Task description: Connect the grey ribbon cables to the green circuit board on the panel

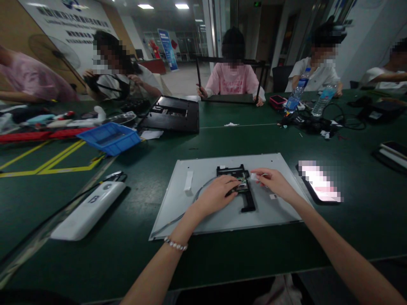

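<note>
Pinched between the fingertips of a worker's right hand (271,180), a white piece (254,177) sits just beside a black frame (248,201) at a green table (143,190). That narrow hold looks suited to something thin and light, leaving the rest of the hand raised clear of the parts.

Directly to the left of the pinch, the left hand (219,192) lies across the black frame and its small circuit board (243,185), apparently to keep them from sliding; whether its fingers clasp anything, one cannot tell.

Beneath both hands, a pale panel (197,169) lies flat, the black frame resting on top near its middle, probably because it gives level support within easy reach of either hand. A thin cable (199,195) curves away under the left forearm, and a white strip (188,182) lies well to the left of the grip, on the same panel.

Off the panel, to the right of the grip, a lit phone (319,182) lies face up, perhaps so its screen can be seen. Beyond the grip, across the table, a co-worker (233,80) holds up a rectangular surround (229,101) by its sides.
</note>
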Available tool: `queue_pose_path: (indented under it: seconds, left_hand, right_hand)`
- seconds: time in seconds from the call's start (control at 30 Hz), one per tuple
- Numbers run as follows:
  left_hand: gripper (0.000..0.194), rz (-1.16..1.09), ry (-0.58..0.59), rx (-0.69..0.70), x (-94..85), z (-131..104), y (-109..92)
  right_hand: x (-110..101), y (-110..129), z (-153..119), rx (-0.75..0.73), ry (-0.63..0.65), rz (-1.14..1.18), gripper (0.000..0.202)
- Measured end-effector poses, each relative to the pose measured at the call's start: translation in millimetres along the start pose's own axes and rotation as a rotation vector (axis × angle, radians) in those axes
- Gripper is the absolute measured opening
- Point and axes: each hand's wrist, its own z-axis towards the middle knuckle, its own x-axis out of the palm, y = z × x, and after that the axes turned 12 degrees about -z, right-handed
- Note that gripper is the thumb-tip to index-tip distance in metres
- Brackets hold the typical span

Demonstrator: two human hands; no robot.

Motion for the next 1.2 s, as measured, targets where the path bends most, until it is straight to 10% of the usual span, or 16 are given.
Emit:
queue_pose_path:
  seconds: [1.2]
  left_hand:
    - [0.031,0.261,-0.033,-0.058,21.2,7.2,-18.0]
  right_hand:
    - [16.9,8.5,-7.3,-0.161,-0.111,-0.235,0.021]
